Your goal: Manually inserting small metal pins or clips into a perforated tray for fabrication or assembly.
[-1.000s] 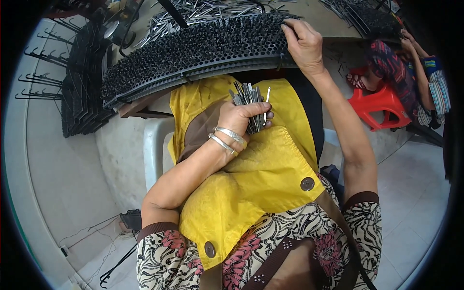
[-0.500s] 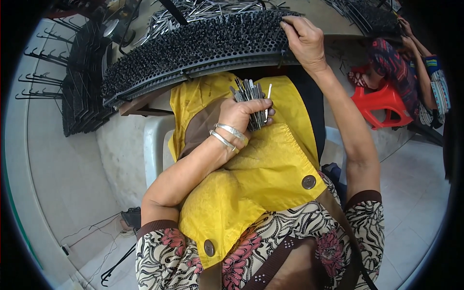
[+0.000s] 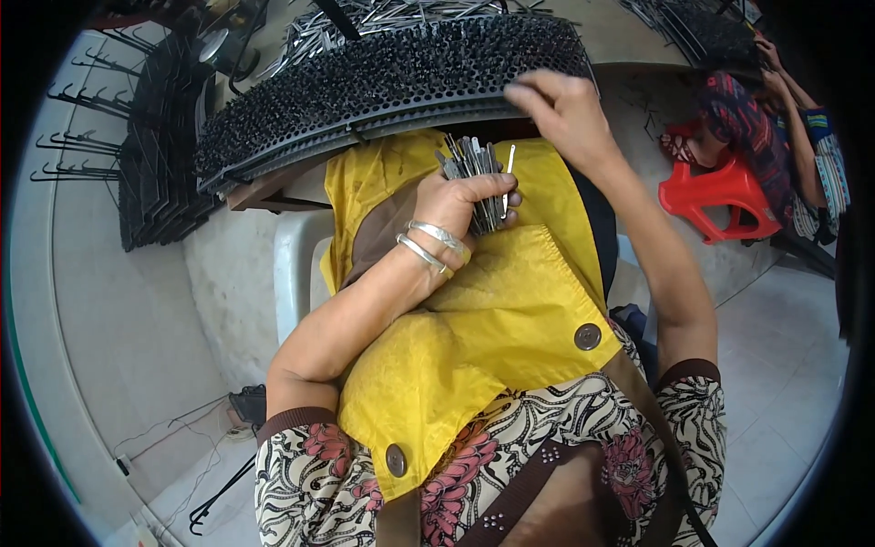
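Grey flat metal strips fill the grasping left hand, centre; the blurred right hand, contents indiscernible, hovers near a long black perforated rack, seemingly filled except frontmost holes.

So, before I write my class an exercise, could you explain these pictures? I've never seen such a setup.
No machine here: just a person's bare hands. Every picture comes from the left of two fisheye cameras on that person's head, looking down, so straight edges bend. The left hand grips a bundle of thin metal strips above a yellow apron. The right hand, blurred, is by the front edge of a black perforated tray; whether it holds anything is unclear. Beyond the tray, loose strips lie on the table.
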`<control>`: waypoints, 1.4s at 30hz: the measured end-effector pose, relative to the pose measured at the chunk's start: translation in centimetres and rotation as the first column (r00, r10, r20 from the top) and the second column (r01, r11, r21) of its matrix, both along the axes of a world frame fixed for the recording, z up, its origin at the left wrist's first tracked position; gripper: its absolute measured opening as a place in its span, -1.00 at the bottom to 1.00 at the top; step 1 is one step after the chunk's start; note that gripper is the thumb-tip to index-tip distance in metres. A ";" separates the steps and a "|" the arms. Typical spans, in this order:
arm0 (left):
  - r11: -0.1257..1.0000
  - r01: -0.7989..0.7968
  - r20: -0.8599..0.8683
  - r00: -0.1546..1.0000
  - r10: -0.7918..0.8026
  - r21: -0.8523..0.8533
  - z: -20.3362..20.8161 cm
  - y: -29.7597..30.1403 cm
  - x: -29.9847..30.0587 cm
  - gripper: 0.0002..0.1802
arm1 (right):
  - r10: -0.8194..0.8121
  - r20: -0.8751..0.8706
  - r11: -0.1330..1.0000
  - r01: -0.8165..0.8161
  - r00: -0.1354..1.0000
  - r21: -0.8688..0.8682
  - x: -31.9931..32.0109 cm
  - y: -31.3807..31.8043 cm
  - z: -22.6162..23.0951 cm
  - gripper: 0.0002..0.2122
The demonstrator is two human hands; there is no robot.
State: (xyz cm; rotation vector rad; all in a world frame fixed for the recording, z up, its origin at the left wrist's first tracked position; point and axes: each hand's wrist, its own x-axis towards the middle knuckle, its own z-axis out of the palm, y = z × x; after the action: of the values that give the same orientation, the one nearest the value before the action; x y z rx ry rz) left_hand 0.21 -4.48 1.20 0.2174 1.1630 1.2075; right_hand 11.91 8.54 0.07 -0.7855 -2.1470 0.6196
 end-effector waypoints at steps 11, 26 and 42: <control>0.992 0.054 0.017 0.998 -0.057 0.116 0.1 -0.1 0.3 -0.86 | 0.085 -0.320 0.690 -0.287 0.944 -0.665 2.2 -5.1 1.0 -0.95; 0.998 -0.054 0.074 0.996 0.051 0.033 -0.4 -0.2 0.2 -0.86 | -0.165 -0.402 0.928 0.280 0.900 0.246 -0.5 4.2 -0.7 -0.94; 0.999 -0.005 0.025 1.000 0.004 0.034 -0.2 -0.5 0.2 -0.87 | -0.016 -0.260 0.845 0.152 0.966 0.512 -1.9 4.7 -1.0 -0.94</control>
State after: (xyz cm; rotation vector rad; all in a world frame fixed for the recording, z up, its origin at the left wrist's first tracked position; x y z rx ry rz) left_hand 0.38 -5.00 0.97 0.2245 1.1230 1.2315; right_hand 10.05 13.27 -0.93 -0.4627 -1.9020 0.0507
